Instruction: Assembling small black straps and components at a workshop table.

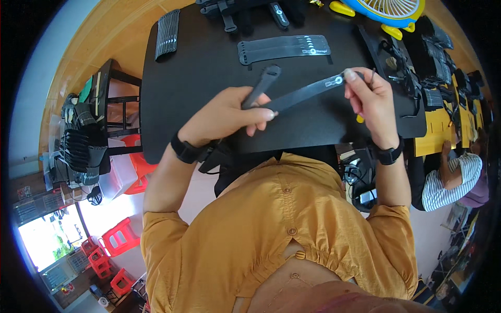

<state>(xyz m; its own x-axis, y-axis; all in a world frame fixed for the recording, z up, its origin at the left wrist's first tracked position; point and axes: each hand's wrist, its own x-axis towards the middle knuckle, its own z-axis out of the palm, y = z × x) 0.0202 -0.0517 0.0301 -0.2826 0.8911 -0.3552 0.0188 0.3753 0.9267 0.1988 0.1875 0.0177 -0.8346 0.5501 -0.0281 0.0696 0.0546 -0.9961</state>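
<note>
A black strap (308,95) with white printing near one end is stretched between my two hands above the table. My left hand (227,112) pinches it between thumb and fingers, and its rounded, slotted end sticks up past them. At the other end, my right hand (373,99) grips the strap between thumb and forefinger. A thin dark tip and a bit of yellow show around that hand, perhaps parts of a small tool; its kind is hidden by the fingers. Just beyond my hands, a flat row of overlapping black straps (282,50) lies on the dark table (188,88).
Another fan of straps (167,35) lies at the table's far left corner. More dark straps (227,13) sit at the far edge, beside a yellow-and-blue fan (389,9). Strap piles (81,151) stand on the left. A co-worker in striped sleeves (453,182) sits at yellow tables, right.
</note>
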